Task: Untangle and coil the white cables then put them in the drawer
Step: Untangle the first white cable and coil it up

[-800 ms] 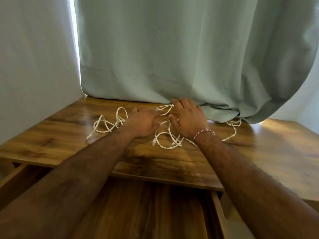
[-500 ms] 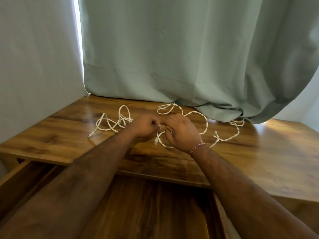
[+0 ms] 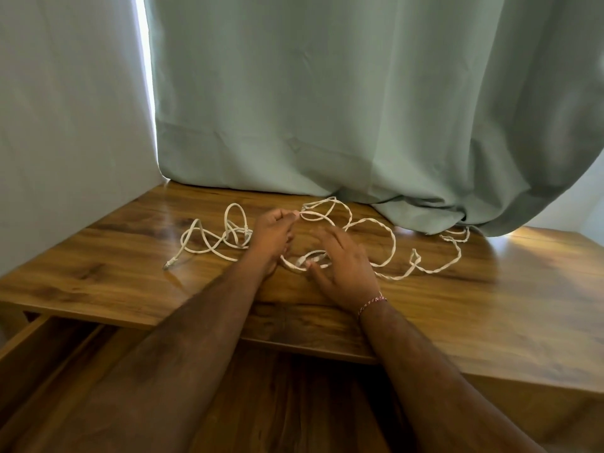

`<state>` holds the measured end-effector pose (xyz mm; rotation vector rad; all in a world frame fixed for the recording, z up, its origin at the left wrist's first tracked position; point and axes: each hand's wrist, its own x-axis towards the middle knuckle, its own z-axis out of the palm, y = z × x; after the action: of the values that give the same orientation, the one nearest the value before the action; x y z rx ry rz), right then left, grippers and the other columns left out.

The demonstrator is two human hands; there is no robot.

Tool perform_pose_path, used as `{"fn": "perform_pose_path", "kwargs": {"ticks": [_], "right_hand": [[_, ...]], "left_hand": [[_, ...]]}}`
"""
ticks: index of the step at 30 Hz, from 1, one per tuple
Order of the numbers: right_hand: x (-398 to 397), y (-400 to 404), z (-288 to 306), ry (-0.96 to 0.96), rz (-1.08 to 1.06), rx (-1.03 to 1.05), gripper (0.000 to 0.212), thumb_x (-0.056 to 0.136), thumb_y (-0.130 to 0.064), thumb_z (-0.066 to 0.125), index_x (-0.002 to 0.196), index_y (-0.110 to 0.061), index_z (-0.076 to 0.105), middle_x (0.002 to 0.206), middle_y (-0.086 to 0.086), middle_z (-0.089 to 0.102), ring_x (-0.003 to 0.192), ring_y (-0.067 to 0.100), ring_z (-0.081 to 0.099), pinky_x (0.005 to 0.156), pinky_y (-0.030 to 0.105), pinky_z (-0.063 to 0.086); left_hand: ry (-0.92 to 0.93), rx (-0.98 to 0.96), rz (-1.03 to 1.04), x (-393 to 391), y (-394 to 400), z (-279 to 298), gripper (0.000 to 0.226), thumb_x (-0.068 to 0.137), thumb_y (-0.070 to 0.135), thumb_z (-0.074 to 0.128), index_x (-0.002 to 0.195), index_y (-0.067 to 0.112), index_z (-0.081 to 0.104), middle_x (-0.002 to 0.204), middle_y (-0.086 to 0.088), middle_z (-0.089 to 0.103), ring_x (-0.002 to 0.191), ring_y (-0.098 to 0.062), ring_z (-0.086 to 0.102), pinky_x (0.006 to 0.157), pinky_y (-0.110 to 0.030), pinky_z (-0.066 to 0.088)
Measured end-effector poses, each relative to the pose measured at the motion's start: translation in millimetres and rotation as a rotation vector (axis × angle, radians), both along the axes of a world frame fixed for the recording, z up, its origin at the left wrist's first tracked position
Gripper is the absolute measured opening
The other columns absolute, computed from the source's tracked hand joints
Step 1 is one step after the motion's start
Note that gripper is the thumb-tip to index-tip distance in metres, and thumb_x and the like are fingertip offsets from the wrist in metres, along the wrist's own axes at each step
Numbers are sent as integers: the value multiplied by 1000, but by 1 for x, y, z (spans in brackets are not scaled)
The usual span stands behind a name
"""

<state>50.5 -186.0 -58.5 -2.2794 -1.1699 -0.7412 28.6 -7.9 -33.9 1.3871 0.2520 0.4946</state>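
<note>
Cables (image 3: pixel 390 253) sprawl tangled across the counter (image 3: pixel 490 305), their far right end hidden under the curtain (image 3: pixel 359 109). The drawer (image 3: pixel 261 403) stands pulled out below the near edge, arms covering much of it. Left hand (image 3: pixel 271 233) pinches a strand; right hand (image 3: pixel 343 266), blurred, lies spread with fingers straight on the loops.

wooden table (image 3: pixel 490 322), tangled white cables (image 3: pixel 390 246)
</note>
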Motion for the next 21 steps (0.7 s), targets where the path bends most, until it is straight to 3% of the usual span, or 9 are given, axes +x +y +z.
{"fn": "perform_pose_path", "kwargs": {"ticks": [5, 9, 14, 17, 21], "right_hand": [[2, -4, 3, 69, -98, 299, 48, 91, -20, 60, 139, -20, 53, 134, 2, 56, 123, 19, 54, 101, 36, 46], [12, -9, 0, 291, -217, 70, 35, 99, -24, 51, 133, -22, 60, 120, 2, 68, 111, 23, 61, 100, 48, 49], [14, -8, 1, 425, -160, -44, 34, 94, -29, 49, 122, -28, 68, 122, -4, 62, 113, 18, 59, 101, 48, 49], [18, -8, -2, 365, -283, -102, 23, 94, -29, 54, 110, -25, 70, 112, -1, 64, 107, 22, 60, 95, 42, 50], [27, -11, -6, 480, -386, 148, 16, 88, -22, 55, 92, -21, 70, 92, 2, 69, 90, 25, 65, 83, 40, 57]], "left_hand": [[-65, -201, -45, 3, 15, -15, 26, 96, 17, 38, 74, 19, 52, 54, -2, 37, 39, -15, 26, 43, -22, 21], [-86, -203, -85, 1, 15, -17, 27, 85, 10, 28, 67, 15, 48, 53, -3, 36, 39, -14, 24, 45, -26, 18], [-111, -153, 253, 2, 11, -14, 29, 94, 13, 36, 68, 22, 47, 59, 5, 37, 53, -12, 28, 49, -28, 20], [-169, -222, 270, -4, 12, -12, 30, 105, 26, 42, 75, 23, 45, 63, 6, 38, 54, -11, 28, 47, -28, 21], [-244, -300, 229, -16, 11, -8, 29, 106, 48, 50, 87, 25, 50, 65, 7, 39, 50, -7, 30, 41, -24, 25]]}}
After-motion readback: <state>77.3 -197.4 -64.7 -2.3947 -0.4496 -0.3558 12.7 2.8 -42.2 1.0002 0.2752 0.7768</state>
